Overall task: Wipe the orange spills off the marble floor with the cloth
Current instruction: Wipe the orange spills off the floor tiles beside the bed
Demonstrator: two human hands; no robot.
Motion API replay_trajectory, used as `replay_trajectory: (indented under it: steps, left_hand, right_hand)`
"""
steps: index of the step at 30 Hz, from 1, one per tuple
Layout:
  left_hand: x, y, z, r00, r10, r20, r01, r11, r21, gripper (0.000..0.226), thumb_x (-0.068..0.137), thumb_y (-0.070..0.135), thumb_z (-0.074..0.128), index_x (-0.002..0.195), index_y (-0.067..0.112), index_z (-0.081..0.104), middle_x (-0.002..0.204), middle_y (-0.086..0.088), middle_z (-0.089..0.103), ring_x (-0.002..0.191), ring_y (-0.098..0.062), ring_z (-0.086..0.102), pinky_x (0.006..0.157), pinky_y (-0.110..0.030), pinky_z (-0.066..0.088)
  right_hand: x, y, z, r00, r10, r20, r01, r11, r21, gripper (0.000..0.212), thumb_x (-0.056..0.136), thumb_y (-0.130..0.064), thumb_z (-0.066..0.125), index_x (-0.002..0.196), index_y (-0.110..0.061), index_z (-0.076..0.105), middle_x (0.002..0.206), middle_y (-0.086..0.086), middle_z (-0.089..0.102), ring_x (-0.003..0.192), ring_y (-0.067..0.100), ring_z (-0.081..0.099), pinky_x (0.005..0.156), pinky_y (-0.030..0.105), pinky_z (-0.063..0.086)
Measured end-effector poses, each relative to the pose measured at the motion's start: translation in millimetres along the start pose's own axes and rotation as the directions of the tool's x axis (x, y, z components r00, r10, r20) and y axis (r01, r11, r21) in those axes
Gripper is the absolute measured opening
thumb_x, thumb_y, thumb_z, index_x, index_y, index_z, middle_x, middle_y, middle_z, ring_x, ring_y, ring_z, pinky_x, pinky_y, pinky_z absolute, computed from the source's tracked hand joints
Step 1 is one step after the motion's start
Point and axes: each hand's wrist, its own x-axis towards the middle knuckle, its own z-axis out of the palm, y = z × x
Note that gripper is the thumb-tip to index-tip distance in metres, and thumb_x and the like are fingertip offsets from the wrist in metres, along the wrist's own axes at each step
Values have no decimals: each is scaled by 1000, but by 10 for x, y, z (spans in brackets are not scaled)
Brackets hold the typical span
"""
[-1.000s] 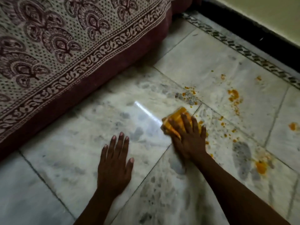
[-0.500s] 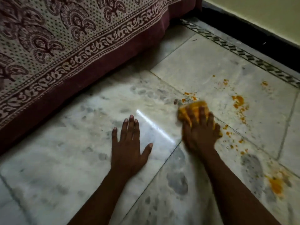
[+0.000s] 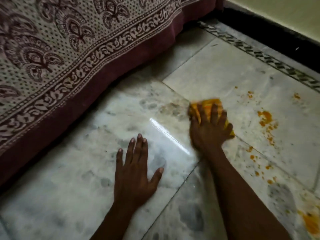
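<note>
The right hand [image 3: 208, 129] grips the yellow cloth [image 3: 206, 105] against the marble floor [image 3: 69, 196]. The left hand [image 3: 135, 175] lies flat, fingers spread. Orange spills [image 3: 265, 116] sit just beside the cloth.

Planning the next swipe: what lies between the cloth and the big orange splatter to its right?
Head view: bare pale marble between the cloth and the orange splatter.

Up on the left hangs a cream block-printed bedcover with maroon paisley motifs and a scrolling border [image 3: 72, 54], draping over a dark maroon base [image 3: 121, 66] that meets the ground. Along the far right edge runs a patterned grey inlay strip [image 3: 270, 61], then a black skirting band [image 3: 277, 37], and above it a pale cream wall [image 3: 285, 9].
</note>
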Motion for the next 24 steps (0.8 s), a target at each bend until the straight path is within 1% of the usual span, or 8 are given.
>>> replay_trajectory:
  steps: [2,5,7,9,12,14,16,24]
  left_hand:
    - [3,9,-43,1000,-3,16,3,1000,-7,98,97,73,38,170,15,8,179,-2,0,166,-20,5,129,-57,18]
    - [23,8,-134,999,-31,25,32,999,-41,101,96,74,41,169,10,11,179,-7,5,165,-23,13,126,-59,26]
    - [45,-10,-152,999,-50,20,52,996,-76,105,94,74,47,168,7,15,178,-9,6,164,-26,15,124,-59,29]
    - [30,-11,-127,998,-60,23,62,994,-86,107,92,74,50,167,4,19,178,-11,8,164,-27,16,124,-59,31]
    - [30,44,-123,996,-68,56,72,995,-73,107,92,75,50,167,5,18,178,-10,5,165,-26,13,126,-59,28]
    - [38,53,-125,997,-54,61,59,995,-76,107,93,75,47,168,5,15,179,-9,4,165,-25,9,128,-57,24]
    - [45,30,-140,998,-55,31,58,994,-89,106,93,74,49,167,5,17,178,-9,7,165,-26,12,128,-57,24]
    - [39,39,-133,997,-76,24,78,993,-94,107,89,71,55,166,5,22,178,-9,13,164,-27,17,126,-57,28]
  right_hand:
    - [286,-542,54,997,51,55,-55,995,80,60,102,-62,34,160,-50,26,176,3,10,159,45,5,122,71,6]
    - [56,-1018,210,940,-342,-3,342,938,65,57,98,-54,42,154,-45,45,170,8,30,153,52,25,116,75,20]
    - [-366,-895,164,818,-560,132,566,825,-5,58,99,-58,37,157,-53,34,174,-2,19,159,42,17,119,65,18]
    - [-607,-416,47,766,-625,149,633,774,-12,59,98,-59,36,157,-59,25,174,-7,15,160,35,16,118,60,19]
    - [-413,182,-112,872,-468,146,476,879,-26,62,94,-63,33,155,-59,22,174,-4,16,159,35,21,119,63,23]
    - [-24,73,-102,964,-207,168,222,972,-72,65,92,-71,22,156,-62,19,176,-5,7,161,35,10,122,63,15]
    - [304,-309,-14,985,-110,132,121,990,-78,65,93,-75,18,157,-62,17,176,-4,4,161,38,4,123,65,11]
    - [238,-443,-47,918,-369,149,378,925,-39,60,96,-75,27,155,-65,18,176,-9,1,162,35,2,122,65,14]
